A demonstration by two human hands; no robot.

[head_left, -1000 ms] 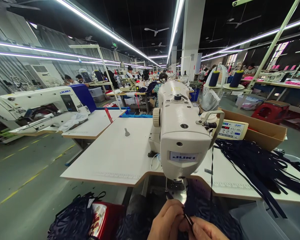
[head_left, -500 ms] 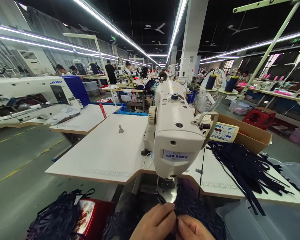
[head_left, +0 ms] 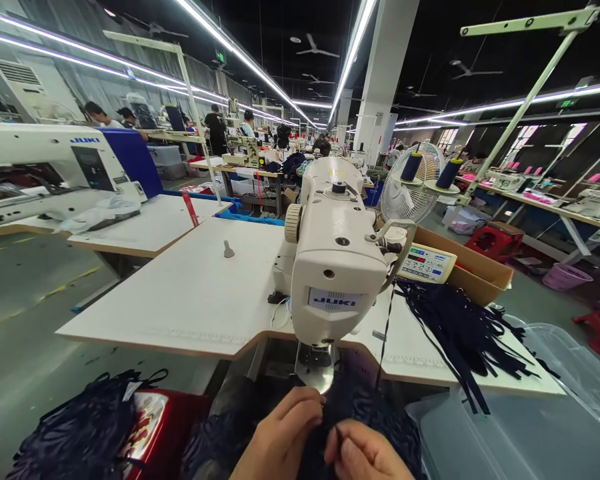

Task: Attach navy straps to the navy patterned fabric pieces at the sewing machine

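My left hand (head_left: 283, 430) is just below the metal plate (head_left: 316, 367) under the head of a white sewing machine (head_left: 341, 260). Its fingers are curled together, and what they hold is hidden. A little to the right and lower, my right hand (head_left: 365, 452) is closed in a pinch on a thin dark strap (head_left: 338, 435), most of which is lost against dark cloth. Navy ruffled fabric (head_left: 380, 407) lies under and behind both hands. A dark cord (head_left: 387, 333) hangs down at the machine's right side.
A white worktable (head_left: 180, 293) surrounds the machine. Navy strips (head_left: 450, 327) lie on its right, by a control panel (head_left: 425, 263) and a cardboard box (head_left: 470, 267). Clear plastic bins (head_left: 510, 427) stand below right. A navy fabric pile (head_left: 80, 427) rests on a red stool (head_left: 180, 427).
My hands have moved apart from each other, the right one now lower and separate from the left. The surroundings have shifted left in view as the head turned slightly right.
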